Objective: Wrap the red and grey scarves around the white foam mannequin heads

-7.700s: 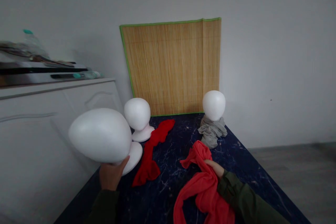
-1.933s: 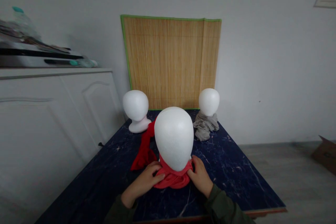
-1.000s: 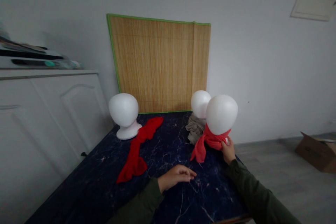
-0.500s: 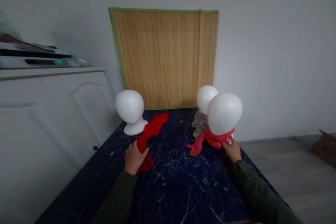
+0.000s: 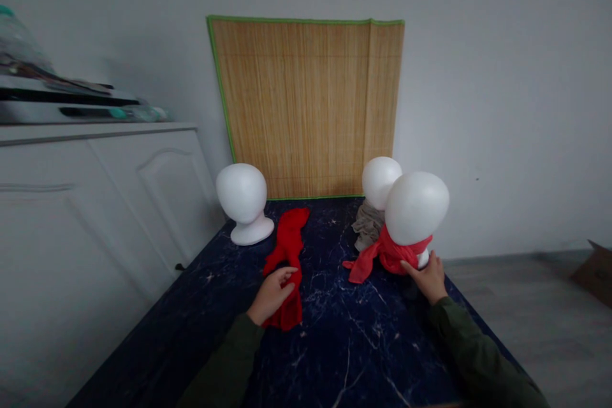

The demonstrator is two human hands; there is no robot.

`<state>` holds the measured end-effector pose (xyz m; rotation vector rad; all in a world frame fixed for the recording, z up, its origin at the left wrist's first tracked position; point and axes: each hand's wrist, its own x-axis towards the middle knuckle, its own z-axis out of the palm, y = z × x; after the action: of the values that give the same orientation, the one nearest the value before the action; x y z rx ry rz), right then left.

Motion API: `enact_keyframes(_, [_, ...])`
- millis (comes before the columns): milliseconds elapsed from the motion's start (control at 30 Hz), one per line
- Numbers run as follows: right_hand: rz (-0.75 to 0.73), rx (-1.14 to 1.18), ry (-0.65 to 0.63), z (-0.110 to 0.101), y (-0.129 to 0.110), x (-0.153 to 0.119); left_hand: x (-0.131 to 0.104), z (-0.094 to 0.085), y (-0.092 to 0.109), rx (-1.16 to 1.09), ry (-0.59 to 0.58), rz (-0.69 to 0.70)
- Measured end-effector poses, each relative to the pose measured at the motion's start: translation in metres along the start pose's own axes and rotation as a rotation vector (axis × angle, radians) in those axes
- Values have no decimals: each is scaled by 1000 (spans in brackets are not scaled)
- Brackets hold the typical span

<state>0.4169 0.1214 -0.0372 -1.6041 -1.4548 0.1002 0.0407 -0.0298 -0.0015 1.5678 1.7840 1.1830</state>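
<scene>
Nearest you, your left hand (image 5: 272,294) lies over the near part of the red scarf (image 5: 291,243), thumb and fingers parted. Your right hand (image 5: 429,278) is at the base of the coral-wrapped head (image 5: 415,207), thumb touching the coral scarf (image 5: 393,256); whether it grips, you cannot tell. Beyond stands the gray-wrapped head (image 5: 380,182).

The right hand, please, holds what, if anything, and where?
The right hand touches the coral scarf low on the front white head; whether it grips is unclear.
</scene>
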Motion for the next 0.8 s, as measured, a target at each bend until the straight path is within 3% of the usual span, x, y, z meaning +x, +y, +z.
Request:
enact_keyframes(67, [-65,80,120,-8,-17,-19,-11,8,12,-185,-180,31])
enact_keyframes(133, [-231,206,137,-14,-37,-44,-22,14,23,-357,-414,10])
enact_keyframes(200, [-394,347,-63,-14,-58,-70,-30,17,29,-462,-669,-84])
enact_keyframes(267, [-468,463,-346,-7,-81,-91,-31,19,30,-504,-789,-182])
enact_keyframes(333, [-491,512,-508,7,-104,-106,-27,18,27,-415,-626,-187])
enact_keyframes(467, [-551,462,-641,40,-145,-118,-12,15,13,2,-3,40])
enact_keyframes(533, [-556,421,-709,54,-158,-120,-9,14,6,132,136,79])
enact_keyframes(600, [-485,450,-761,64,-162,-120,-10,14,1,196,176,84])
enact_keyframes(667, [-325,589,-797,70,-159,-119,-11,17,-3,199,144,80])
enact_keyframes(800, [7,915,-819,72,-149,-110,-10,22,-6,-18,68,5])
